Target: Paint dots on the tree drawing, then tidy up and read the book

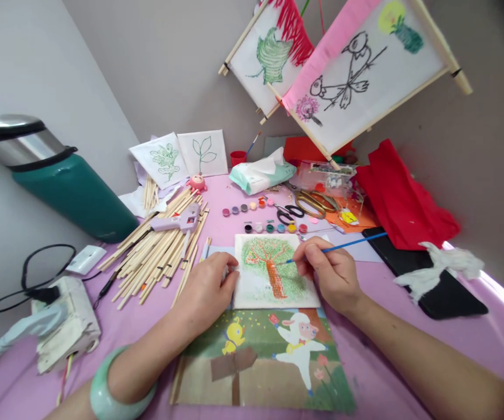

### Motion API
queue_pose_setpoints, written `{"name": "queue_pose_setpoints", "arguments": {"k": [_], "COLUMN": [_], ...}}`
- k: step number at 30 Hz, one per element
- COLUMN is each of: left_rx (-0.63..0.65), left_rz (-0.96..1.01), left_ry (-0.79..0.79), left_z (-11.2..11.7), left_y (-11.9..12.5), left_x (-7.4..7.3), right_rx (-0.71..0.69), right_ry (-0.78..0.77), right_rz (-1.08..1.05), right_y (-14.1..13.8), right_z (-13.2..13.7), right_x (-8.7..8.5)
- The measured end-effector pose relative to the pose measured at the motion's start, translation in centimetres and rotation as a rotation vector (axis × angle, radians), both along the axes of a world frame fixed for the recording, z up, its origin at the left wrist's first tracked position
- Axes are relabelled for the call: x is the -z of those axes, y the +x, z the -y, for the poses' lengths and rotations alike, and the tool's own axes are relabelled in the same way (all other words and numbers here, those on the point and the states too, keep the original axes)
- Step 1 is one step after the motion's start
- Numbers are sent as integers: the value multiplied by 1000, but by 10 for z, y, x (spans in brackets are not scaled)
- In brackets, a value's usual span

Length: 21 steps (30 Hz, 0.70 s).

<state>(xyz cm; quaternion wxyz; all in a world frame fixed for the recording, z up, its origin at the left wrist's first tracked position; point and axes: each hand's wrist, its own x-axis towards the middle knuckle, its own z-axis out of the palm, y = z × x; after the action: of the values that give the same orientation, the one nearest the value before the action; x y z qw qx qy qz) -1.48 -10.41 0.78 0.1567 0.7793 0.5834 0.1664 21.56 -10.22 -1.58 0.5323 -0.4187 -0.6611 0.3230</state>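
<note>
My right hand grips a thin blue paintbrush, its tip touching the green crown of a tree painted on a small white sheet. My left hand presses flat on the sheet's left edge, fingers curled over it. The tree has a red-orange trunk and branches. A jade-green bangle circles my left wrist. The sheet rests partly on a cartoon picture board showing a chick and a lamb.
Small paint pots and scissors lie beyond the sheet. A pile of wooden sticks with a glue gun is at left. Red cloth, a black tablet, tissues and hanging paper lantern panels are around.
</note>
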Motion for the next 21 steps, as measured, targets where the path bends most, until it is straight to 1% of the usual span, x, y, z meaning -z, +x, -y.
{"name": "queue_pose_setpoints", "arguments": {"k": [4,9,21], "left_rx": [18,28,27], "left_rz": [8,23,15], "left_ry": [17,24,19], "left_z": [1,1,1], "left_y": [0,0,1], "left_x": [3,5,4], "right_rx": [-76,-121,-141], "right_ry": [1,-5,32], "right_rz": [70,106,152], "right_y": [-1,-4,-8], "right_z": [2,2,2], "right_x": [-1,-2,-1]}}
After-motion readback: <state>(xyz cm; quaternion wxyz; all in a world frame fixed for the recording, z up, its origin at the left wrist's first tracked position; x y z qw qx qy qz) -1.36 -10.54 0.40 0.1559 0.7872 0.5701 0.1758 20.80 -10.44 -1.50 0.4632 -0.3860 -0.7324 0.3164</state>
